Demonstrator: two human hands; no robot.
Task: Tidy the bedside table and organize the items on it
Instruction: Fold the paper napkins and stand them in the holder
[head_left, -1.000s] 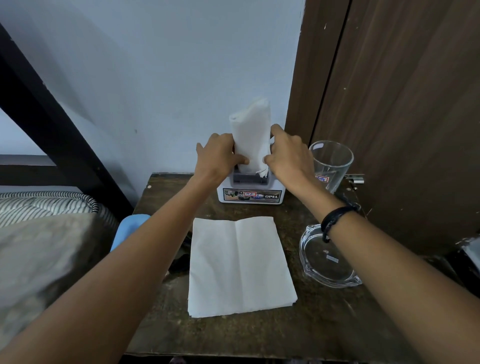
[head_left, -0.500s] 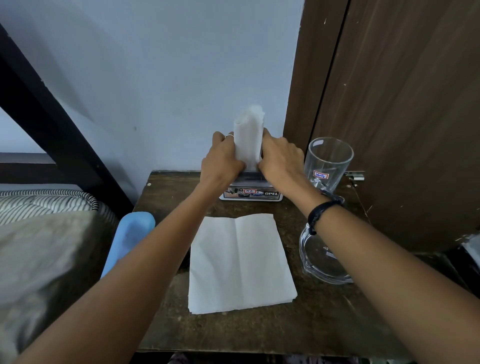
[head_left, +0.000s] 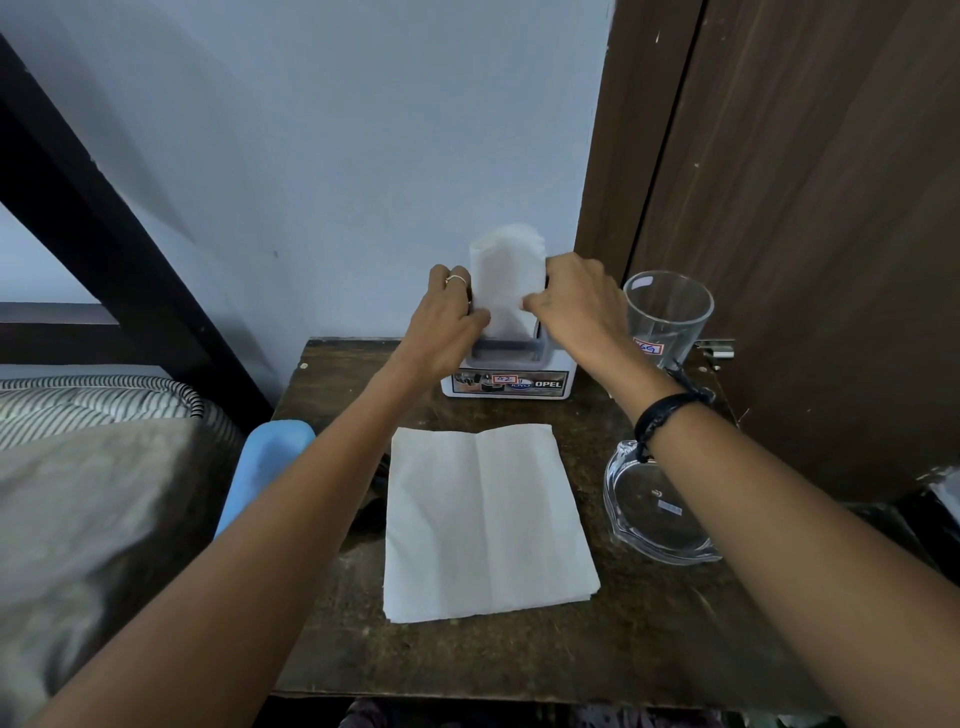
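Napkin bundle (head_left: 506, 283) stands upright in the white holder (head_left: 508, 376) at the back of the bench (head_left: 649, 639) — soft, light, floppy, likely to crumple, so best held low by its side edges. Left hand (head_left: 449, 322) and right hand (head_left: 576, 306) pinch it from either side, fingers curled on the paper. Flat napkin stack (head_left: 488, 525) lies nearer the person, under the forearms — untouched. Glass (head_left: 667, 317) just right of the right hand, fragile.

1. The white napkin holder (head_left: 508, 383) carries a front strip with "OPEL" in white letters at its right end.
2. A small red-edged sticker on that strip reads "42".
3. The drinking glass (head_left: 667, 317) bears a red-edged sticker; its handwriting is unclear.
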